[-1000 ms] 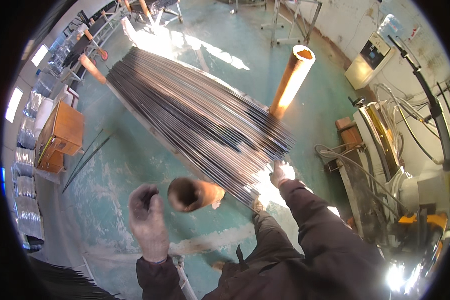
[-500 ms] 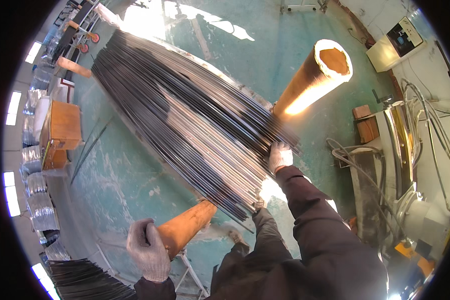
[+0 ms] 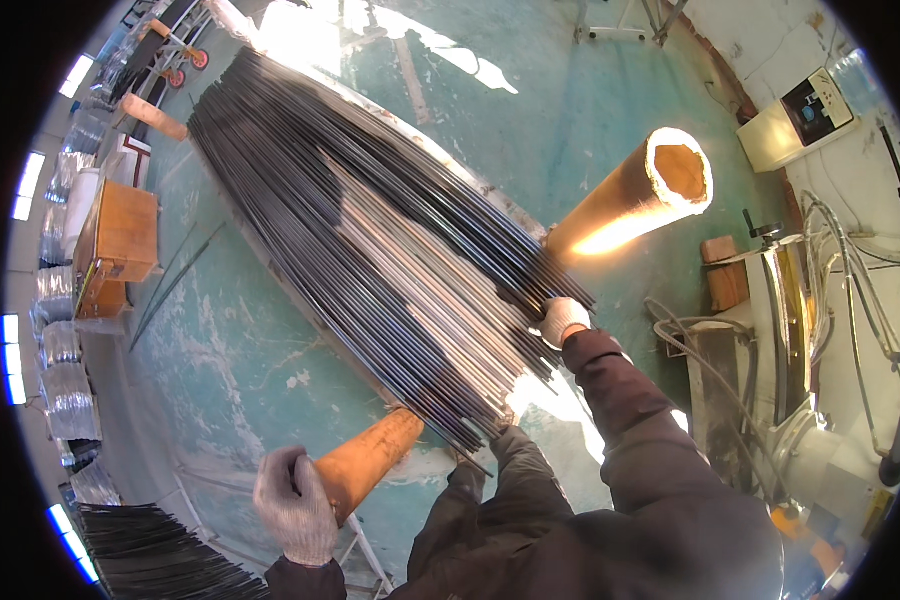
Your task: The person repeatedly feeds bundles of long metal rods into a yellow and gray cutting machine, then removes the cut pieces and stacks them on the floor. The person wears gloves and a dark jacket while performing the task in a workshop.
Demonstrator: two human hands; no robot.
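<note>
A broad bundle of long, thin dark rods (image 3: 370, 240) runs from the far left to just before my feet. My right hand (image 3: 565, 320), in a pale knit glove, is closed on several rod ends at the bundle's near right. Close by stands a thick brown cardboard tube (image 3: 610, 210), its hollow end facing up. Another brown tube (image 3: 370, 462) rises beside the near left edge of the bundle. My gloved left hand (image 3: 297, 507) is next to that tube's upper end, fingers curled in; whether anything is inside them is hidden.
On the right stand a machine with hoses (image 3: 780, 330) and a beige control box (image 3: 798, 118). A wooden box (image 3: 120, 235) and several wrapped rolls line the left side. Another pile of dark strips (image 3: 160, 555) lies at the lower left. A wheeled cart (image 3: 175, 60) is far left.
My view has shifted a little, so the right tube and the machine appear lower. My right hand stays at the rod ends, with some rods there spread slightly apart. My left hand remains curled.
</note>
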